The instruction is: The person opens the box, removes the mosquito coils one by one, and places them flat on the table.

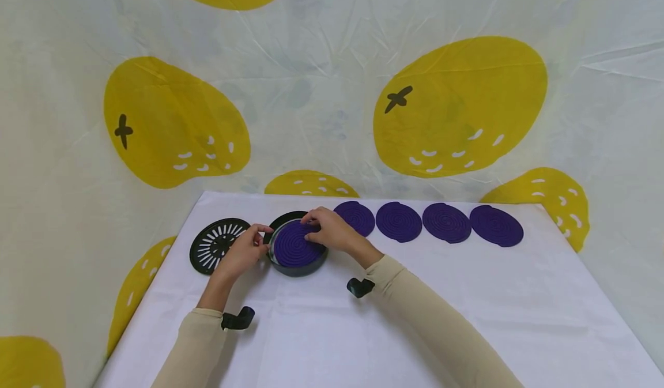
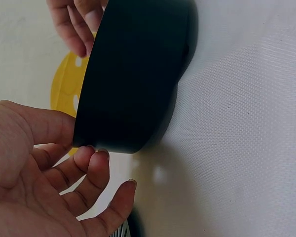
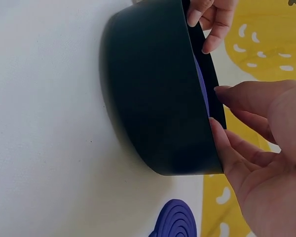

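Observation:
A round black container (image 1: 298, 270) stands on the white table, and a purple spiral coaster (image 1: 295, 244) lies within its rim. With thumb and fingers my left hand (image 1: 246, 253) pinches the container's left rim, the outer wall showing in the left wrist view. My right hand (image 1: 334, 231) reaches over the right rim, thumb and fingers bent at the coaster's edge. In the right wrist view a thin strip of the coaster (image 3: 202, 84) shows below the rim near those fingertips; their exact contact is partly hidden.
A black slotted disc (image 1: 212, 247) lies left of the container, partly behind my left hand. Several purple spiral coasters (image 1: 399, 222) lie in a row along the back right. A cloth with yellow fruit prints (image 1: 461, 105) hangs behind the white-covered table (image 1: 332, 336).

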`<state>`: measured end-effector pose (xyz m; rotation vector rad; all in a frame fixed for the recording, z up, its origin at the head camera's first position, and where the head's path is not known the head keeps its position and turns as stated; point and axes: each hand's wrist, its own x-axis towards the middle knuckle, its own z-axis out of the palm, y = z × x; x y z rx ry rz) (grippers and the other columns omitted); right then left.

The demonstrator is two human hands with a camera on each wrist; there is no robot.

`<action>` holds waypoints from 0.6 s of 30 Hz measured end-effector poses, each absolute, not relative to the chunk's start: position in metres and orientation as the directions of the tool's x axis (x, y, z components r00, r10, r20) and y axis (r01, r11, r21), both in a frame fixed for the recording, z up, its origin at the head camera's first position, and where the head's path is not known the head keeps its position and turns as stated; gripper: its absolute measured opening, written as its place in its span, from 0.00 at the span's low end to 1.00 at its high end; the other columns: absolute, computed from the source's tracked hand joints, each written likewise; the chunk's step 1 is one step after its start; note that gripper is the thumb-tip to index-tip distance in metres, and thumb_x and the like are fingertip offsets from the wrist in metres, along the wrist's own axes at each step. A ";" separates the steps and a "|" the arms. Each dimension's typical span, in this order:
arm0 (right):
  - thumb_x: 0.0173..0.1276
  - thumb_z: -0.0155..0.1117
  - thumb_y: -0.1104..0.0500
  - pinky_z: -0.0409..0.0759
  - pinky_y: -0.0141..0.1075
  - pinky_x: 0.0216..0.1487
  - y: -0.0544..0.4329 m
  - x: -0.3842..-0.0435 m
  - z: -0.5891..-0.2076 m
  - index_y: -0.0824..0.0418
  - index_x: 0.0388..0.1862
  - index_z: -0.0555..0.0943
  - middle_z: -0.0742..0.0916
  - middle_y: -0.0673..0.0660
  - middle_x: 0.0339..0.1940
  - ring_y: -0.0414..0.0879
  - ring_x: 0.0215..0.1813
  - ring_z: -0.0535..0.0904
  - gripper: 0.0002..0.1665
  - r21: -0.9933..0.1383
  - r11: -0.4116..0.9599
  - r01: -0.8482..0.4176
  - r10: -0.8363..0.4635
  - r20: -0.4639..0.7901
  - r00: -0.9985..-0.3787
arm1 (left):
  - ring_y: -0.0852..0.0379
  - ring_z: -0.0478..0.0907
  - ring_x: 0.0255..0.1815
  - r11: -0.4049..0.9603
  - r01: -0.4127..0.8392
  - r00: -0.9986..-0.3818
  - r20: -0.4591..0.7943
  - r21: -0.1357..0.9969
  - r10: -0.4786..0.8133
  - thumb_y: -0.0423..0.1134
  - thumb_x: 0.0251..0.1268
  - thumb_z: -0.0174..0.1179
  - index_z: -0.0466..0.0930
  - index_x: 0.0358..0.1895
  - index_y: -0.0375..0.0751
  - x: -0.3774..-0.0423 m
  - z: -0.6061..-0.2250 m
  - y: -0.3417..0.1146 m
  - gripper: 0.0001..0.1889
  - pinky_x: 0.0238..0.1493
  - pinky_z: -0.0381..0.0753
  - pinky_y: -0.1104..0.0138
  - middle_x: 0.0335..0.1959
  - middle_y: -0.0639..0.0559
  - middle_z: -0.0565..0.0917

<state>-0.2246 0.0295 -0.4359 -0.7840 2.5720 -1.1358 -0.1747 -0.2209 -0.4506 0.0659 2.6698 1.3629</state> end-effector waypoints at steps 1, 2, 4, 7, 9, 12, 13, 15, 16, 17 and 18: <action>0.67 0.72 0.62 0.77 0.43 0.64 0.030 -0.225 -0.437 0.62 0.57 0.82 0.81 0.60 0.60 0.54 0.63 0.81 0.20 -0.743 0.551 -0.379 -0.552 0.016 -0.834 | 0.55 0.68 0.32 0.588 -0.025 -0.989 -0.105 0.808 0.103 0.25 0.67 0.59 0.73 0.62 0.34 -0.175 -0.451 -0.221 0.20 0.32 0.69 0.66 0.33 0.49 0.70; 0.67 0.72 0.63 0.77 0.43 0.64 0.030 -0.225 -0.438 0.63 0.57 0.82 0.81 0.60 0.60 0.54 0.63 0.81 0.20 -0.750 0.544 -0.377 -0.550 0.021 -0.835 | 0.55 0.68 0.31 0.590 -0.023 -0.989 -0.103 0.807 0.102 0.25 0.67 0.59 0.73 0.61 0.34 -0.175 -0.451 -0.221 0.20 0.31 0.69 0.66 0.33 0.48 0.70; 0.67 0.72 0.63 0.78 0.42 0.63 0.030 -0.226 -0.439 0.63 0.57 0.82 0.80 0.61 0.60 0.54 0.62 0.81 0.20 -0.759 0.532 -0.376 -0.546 0.031 -0.837 | 0.55 0.68 0.31 0.594 -0.018 -0.990 -0.098 0.804 0.102 0.25 0.67 0.60 0.73 0.61 0.34 -0.175 -0.452 -0.222 0.20 0.31 0.68 0.65 0.33 0.48 0.70; 0.67 0.71 0.65 0.78 0.41 0.63 0.029 -0.227 -0.440 0.63 0.57 0.82 0.80 0.60 0.60 0.54 0.62 0.81 0.20 -0.775 0.513 -0.369 -0.540 0.043 -0.841 | 0.55 0.68 0.31 0.600 -0.017 -0.990 -0.098 0.800 0.102 0.26 0.67 0.60 0.73 0.61 0.34 -0.175 -0.453 -0.222 0.20 0.31 0.68 0.65 0.33 0.49 0.70; 0.66 0.71 0.66 0.78 0.41 0.62 0.029 -0.227 -0.441 0.63 0.56 0.82 0.80 0.60 0.59 0.53 0.61 0.82 0.19 -0.781 0.503 -0.369 -0.536 0.053 -0.843 | 0.55 0.68 0.31 0.600 -0.019 -0.990 -0.099 0.800 0.100 0.26 0.67 0.60 0.73 0.61 0.34 -0.175 -0.453 -0.222 0.20 0.31 0.68 0.65 0.33 0.48 0.70; 0.66 0.71 0.67 0.79 0.42 0.62 0.030 -0.228 -0.440 0.63 0.55 0.83 0.81 0.60 0.58 0.53 0.60 0.82 0.18 -0.786 0.486 -0.381 -0.534 0.078 -0.842 | 0.55 0.68 0.32 0.602 -0.017 -0.990 -0.097 0.799 0.101 0.26 0.67 0.60 0.73 0.61 0.34 -0.175 -0.453 -0.222 0.20 0.31 0.68 0.65 0.33 0.48 0.70; 0.66 0.71 0.68 0.79 0.42 0.62 0.030 -0.228 -0.440 0.63 0.55 0.83 0.81 0.60 0.58 0.53 0.60 0.83 0.18 -0.786 0.481 -0.388 -0.534 0.088 -0.841 | 0.55 0.68 0.32 0.601 -0.015 -0.990 -0.095 0.799 0.101 0.26 0.67 0.60 0.73 0.61 0.34 -0.175 -0.452 -0.222 0.20 0.31 0.68 0.65 0.33 0.48 0.70; 0.66 0.70 0.69 0.79 0.42 0.62 0.030 -0.227 -0.440 0.63 0.54 0.83 0.81 0.60 0.58 0.53 0.60 0.82 0.18 -0.790 0.468 -0.396 -0.536 0.103 -0.838 | 0.55 0.68 0.31 0.601 -0.013 -0.991 -0.092 0.799 0.101 0.26 0.67 0.60 0.73 0.61 0.34 -0.175 -0.451 -0.222 0.20 0.31 0.68 0.65 0.33 0.48 0.70; 0.66 0.70 0.69 0.79 0.42 0.62 0.030 -0.227 -0.440 0.63 0.54 0.83 0.81 0.60 0.59 0.53 0.60 0.82 0.18 -0.793 0.462 -0.397 -0.537 0.106 -0.837 | 0.55 0.68 0.31 0.601 -0.012 -0.991 -0.091 0.799 0.100 0.26 0.67 0.60 0.74 0.61 0.34 -0.175 -0.451 -0.222 0.20 0.32 0.68 0.65 0.32 0.48 0.70; 0.65 0.70 0.69 0.79 0.42 0.62 0.031 -0.227 -0.440 0.63 0.54 0.83 0.81 0.60 0.59 0.53 0.61 0.82 0.18 -0.794 0.457 -0.400 -0.537 0.111 -0.836 | 0.55 0.68 0.31 0.600 -0.012 -0.991 -0.089 0.800 0.100 0.26 0.66 0.60 0.74 0.61 0.34 -0.175 -0.451 -0.221 0.20 0.32 0.68 0.65 0.32 0.48 0.70; 0.65 0.70 0.70 0.79 0.42 0.62 0.031 -0.226 -0.439 0.63 0.54 0.83 0.81 0.60 0.59 0.53 0.61 0.82 0.18 -0.796 0.454 -0.400 -0.538 0.113 -0.835 | 0.55 0.68 0.31 0.600 -0.011 -0.991 -0.089 0.800 0.101 0.26 0.66 0.60 0.74 0.61 0.34 -0.175 -0.450 -0.221 0.20 0.32 0.69 0.65 0.32 0.49 0.70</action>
